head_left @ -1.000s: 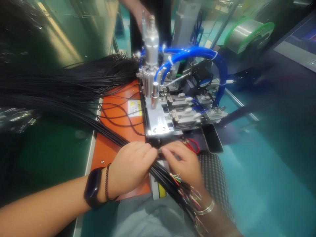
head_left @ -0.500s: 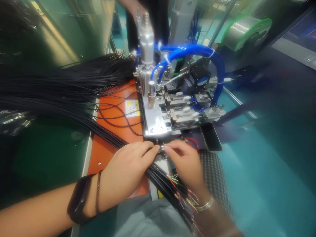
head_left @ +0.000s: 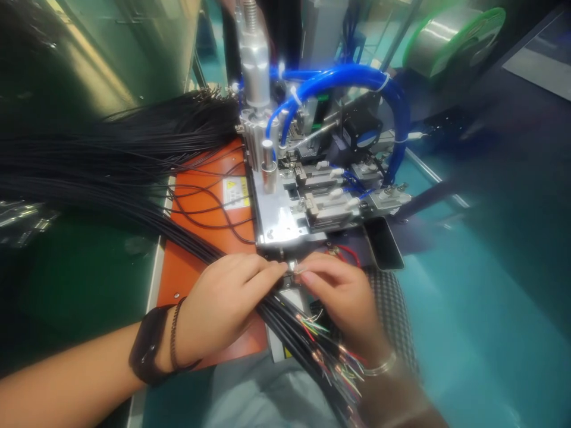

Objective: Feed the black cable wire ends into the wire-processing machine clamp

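Bending toward each other, the fingertips of the left hand (head_left: 223, 303) and right hand (head_left: 341, 291) nearly met at a small bright piece (head_left: 292, 266) just in front of the machine (head_left: 279, 223). The right thumb and forefinger came close together at its side, but the spot was too small to tell whether they grasped it. The left hand lay over a bundle of black cables (head_left: 288, 333), its palm hidden, so I cannot tell whether it held them. The bundle ran down from the upper left, across an orange board (head_left: 182, 270), under that hand, and out toward the right wrist, where its bare ends showed thin coloured wires (head_left: 350, 362). A dark band (head_left: 149, 345) circled the left wrist, a bangle (head_left: 381, 365) the right. Beyond the right hand curled a red wire (head_left: 352, 254), with a phone (head_left: 383, 244) near it. A label (head_left: 236, 193) sat on the board beside the machine, over which a thick blue hose (head_left: 343, 74) arched. Farther off, at the upper right, stood a green-rimmed spool (head_left: 446, 41)
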Action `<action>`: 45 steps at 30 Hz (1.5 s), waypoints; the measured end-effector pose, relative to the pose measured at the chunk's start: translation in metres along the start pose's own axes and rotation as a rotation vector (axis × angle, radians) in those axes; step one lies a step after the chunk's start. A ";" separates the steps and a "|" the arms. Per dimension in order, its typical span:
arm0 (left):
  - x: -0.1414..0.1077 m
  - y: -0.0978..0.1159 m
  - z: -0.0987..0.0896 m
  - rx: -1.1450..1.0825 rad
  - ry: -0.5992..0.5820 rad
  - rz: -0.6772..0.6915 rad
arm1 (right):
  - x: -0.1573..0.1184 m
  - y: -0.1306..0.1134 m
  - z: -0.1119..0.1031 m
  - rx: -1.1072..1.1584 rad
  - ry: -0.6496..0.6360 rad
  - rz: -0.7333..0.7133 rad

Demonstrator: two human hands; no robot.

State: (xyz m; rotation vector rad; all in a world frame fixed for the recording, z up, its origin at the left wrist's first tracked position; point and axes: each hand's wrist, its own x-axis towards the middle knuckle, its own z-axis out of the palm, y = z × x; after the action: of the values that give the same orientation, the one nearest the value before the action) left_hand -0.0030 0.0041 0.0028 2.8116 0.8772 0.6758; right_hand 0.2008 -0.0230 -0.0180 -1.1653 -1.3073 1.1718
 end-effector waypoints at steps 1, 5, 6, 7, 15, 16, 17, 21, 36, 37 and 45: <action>0.000 0.000 0.000 0.002 -0.001 0.001 | 0.000 -0.001 0.001 -0.023 0.017 -0.017; 0.000 -0.001 0.001 0.003 -0.008 0.000 | 0.000 -0.003 0.002 -0.094 0.022 -0.027; 0.000 -0.001 0.001 0.003 -0.013 0.000 | 0.000 -0.003 0.002 -0.106 0.021 -0.027; 0.001 -0.001 0.000 0.003 -0.018 0.000 | 0.000 -0.003 0.003 -0.114 0.018 -0.027; 0.003 -0.004 0.000 0.026 0.014 0.048 | 0.002 -0.007 0.005 -0.133 -0.020 0.051; 0.003 -0.005 0.001 0.035 0.013 0.056 | 0.002 -0.007 0.004 -0.123 -0.041 0.102; 0.003 -0.005 0.001 0.044 0.010 0.062 | 0.003 -0.006 0.003 -0.108 -0.061 0.156; 0.003 -0.007 0.003 0.077 -0.041 0.042 | 0.003 0.001 -0.002 -0.108 -0.038 0.261; 0.005 -0.001 0.007 0.127 -0.208 -0.023 | 0.003 0.019 0.001 -0.186 0.009 0.352; 0.006 -0.001 0.007 0.138 -0.218 -0.026 | 0.004 0.021 0.001 -0.182 0.016 0.348; 0.011 0.007 0.003 0.214 -0.305 -0.043 | 0.006 0.026 0.002 -0.105 0.066 0.224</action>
State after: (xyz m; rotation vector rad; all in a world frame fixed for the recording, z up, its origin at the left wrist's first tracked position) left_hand 0.0098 0.0044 0.0059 2.9572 0.9970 0.1452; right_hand 0.1999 -0.0151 -0.0440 -1.4451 -1.2230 1.2247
